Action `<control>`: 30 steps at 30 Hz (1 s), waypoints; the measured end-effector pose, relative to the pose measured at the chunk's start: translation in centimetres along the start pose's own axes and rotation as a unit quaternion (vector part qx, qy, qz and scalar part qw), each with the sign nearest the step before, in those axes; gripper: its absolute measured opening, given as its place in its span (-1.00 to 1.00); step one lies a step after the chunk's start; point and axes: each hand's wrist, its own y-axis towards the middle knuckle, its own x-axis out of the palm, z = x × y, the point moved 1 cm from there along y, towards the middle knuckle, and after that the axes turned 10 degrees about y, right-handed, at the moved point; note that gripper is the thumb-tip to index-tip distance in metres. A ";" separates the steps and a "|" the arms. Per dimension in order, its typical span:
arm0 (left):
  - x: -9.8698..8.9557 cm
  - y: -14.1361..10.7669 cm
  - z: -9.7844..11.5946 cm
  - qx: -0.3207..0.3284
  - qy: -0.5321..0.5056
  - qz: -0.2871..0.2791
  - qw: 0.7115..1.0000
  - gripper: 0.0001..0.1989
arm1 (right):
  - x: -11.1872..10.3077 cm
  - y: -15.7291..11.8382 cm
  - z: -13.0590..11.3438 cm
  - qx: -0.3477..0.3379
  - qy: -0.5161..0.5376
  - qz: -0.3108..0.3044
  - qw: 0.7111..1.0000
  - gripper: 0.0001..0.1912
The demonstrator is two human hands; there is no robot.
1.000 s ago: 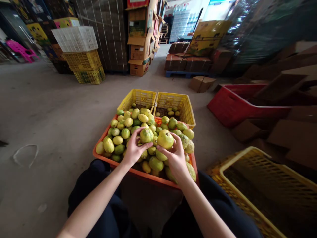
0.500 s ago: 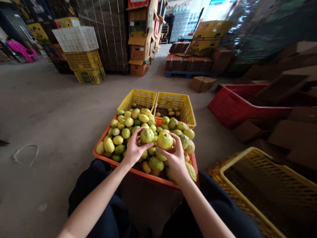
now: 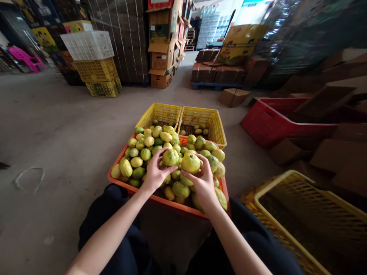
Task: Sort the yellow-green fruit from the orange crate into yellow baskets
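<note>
While hands (image 3: 179,177) grip two guavas (image 3: 190,162), carton print (image 3: 158,37) blurs unreadable.

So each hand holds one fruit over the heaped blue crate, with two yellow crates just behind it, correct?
Not quite: the heaped crate is orange, not blue, as the head view shows. The rest stands: the left hand and right hand each hold one fruit, and two yellow crates sit just behind it.
</note>
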 end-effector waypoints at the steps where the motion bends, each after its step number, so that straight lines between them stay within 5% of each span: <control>1: 0.0 0.0 0.0 0.000 0.001 -0.001 1.000 -0.33 | 0.0 0.0 0.0 0.003 0.000 0.001 1.000 -0.35; 30: 0.1 0.0 0.4 -0.029 -0.038 0.006 0.999 -0.29 | -0.1 0.1 0.2 0.012 0.003 0.001 1.000 -0.34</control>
